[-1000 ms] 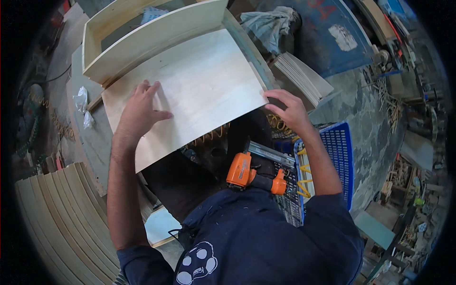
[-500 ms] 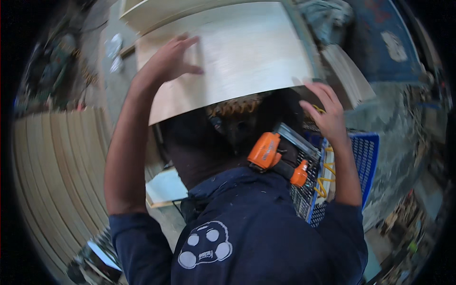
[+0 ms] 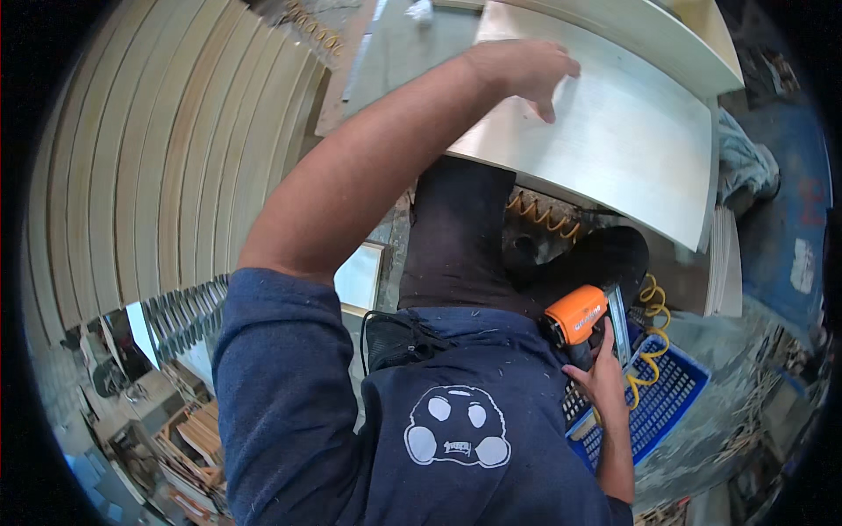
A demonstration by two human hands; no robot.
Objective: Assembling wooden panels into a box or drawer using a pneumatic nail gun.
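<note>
My left hand (image 3: 531, 70) is over a pale wooden panel (image 3: 614, 131), its thumb apart from its bent fingers and nothing held. By my right thigh, my right hand (image 3: 607, 379) wraps the dark grip of an orange nail gun (image 3: 576, 314). Part of that grip is hidden by the fingers. The tool's metal magazine (image 3: 618, 320) points up past my fingertips. A coiled yellow air hose (image 3: 651, 351) hangs beside it, over a blue plastic basket (image 3: 671, 394). An upright pale board (image 3: 675, 39) stands along the panel's far side.
Long wooden boards (image 3: 167, 149) are stacked on the left. Thin panels (image 3: 724, 263) lean at the right, near a grey cloth (image 3: 745, 162) and a blue sheet-like surface (image 3: 794, 237). Wood scraps (image 3: 197, 438) lie at lower left.
My right hand has come down from the panel's near right corner and closed on the nail gun's grip. My left hand stays over the panel. The whole view has turned.
</note>
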